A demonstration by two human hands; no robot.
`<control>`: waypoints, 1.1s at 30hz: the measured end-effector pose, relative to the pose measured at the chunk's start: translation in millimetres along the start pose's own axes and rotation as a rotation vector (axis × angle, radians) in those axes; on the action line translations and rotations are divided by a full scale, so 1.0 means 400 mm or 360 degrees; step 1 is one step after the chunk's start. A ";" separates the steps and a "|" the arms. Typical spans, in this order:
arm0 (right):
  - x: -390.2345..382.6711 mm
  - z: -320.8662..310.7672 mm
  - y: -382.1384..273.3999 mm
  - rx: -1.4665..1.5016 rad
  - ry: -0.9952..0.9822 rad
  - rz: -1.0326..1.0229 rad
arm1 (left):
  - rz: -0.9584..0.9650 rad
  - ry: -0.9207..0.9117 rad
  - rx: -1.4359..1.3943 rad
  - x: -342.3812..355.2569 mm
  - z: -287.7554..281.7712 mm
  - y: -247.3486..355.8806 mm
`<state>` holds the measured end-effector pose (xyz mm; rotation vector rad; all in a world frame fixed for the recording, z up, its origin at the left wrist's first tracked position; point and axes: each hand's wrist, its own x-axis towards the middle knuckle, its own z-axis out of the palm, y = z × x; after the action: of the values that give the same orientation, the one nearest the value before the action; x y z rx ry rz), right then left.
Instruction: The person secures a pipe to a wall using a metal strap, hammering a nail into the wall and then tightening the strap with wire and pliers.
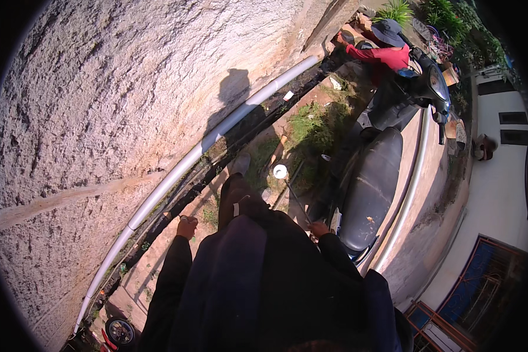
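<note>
My right hand (318, 229) is closed round the upper end of a thin dark rod (297, 201), beside the scooter's seat. The rod slants down and away to the left. At its far end is a round white piece (280, 171), like a cup or a pipe end; I cannot tell whether the two are joined. My left hand (187, 227) hangs over the paved strip on the wall side, its fingers curled in, with nothing visible in them. One foot (240, 163) shows ahead on the ground.
A rough wall (129, 105) rises on the left, with a long grey pipe (217, 132) along its base above a narrow ditch. A parked scooter (374, 185) stands close on my right. Ahead, a person in red and a hat (387, 33) bends near the wall. Weeds (311, 124) grow between.
</note>
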<state>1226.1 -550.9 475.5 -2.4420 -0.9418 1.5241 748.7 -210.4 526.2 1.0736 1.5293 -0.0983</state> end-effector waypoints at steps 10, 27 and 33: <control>0.040 -0.103 -0.023 0.0161 -0.0018 -0.0141 | -0.0186 0.0231 -0.0241 -0.135 0.056 -0.039; 0.095 -0.273 -0.177 0.0304 -0.0516 -0.0069 | 0.0082 0.0460 0.0151 -0.077 0.174 -0.100; 0.347 -0.311 -0.150 -0.0283 -0.0626 -0.0293 | -0.0292 0.0493 0.0194 -0.153 0.249 -0.240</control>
<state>1346.5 -398.0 453.3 -2.1199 -1.3801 1.9647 751.5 -359.5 500.0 1.0780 1.9213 -0.1593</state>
